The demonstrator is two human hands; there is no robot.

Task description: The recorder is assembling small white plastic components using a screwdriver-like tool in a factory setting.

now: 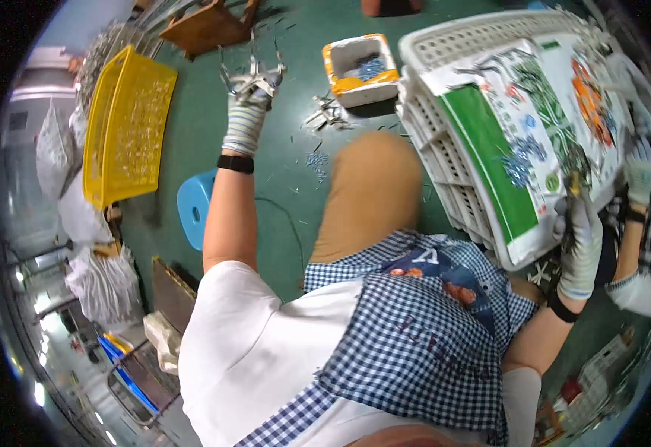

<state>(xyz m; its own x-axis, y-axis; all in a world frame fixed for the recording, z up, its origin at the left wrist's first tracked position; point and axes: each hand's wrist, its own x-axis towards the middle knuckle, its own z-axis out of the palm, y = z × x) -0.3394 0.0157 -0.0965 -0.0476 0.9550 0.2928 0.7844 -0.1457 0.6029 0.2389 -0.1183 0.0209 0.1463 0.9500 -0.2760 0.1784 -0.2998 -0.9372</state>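
My left hand [248, 112], in a striped white glove, is stretched far out over the floor at the left. Its fingers close around several silver metal parts with thin prongs [253, 77]. On the right, my gloved right hand [583, 238] is at the near edge of a work surface, wrapped around a dark, narrow hand tool [566, 223] whose kind I cannot make out. Ahead of that hand, small blue-grey pieces [521, 159] lie in a heap on a green and white sheet [482, 160], which covers an upturned white plastic basket [433, 141]. Orange-handled pieces [590, 100] lie farther back.
A co-worker's gloved hand [640, 175] is close beside my right hand. A white box with orange tape [338, 71] and loose silver parts [327, 114] are on the floor ahead. At the left stand a yellow basket [102, 141] and a blue stool [195, 208].
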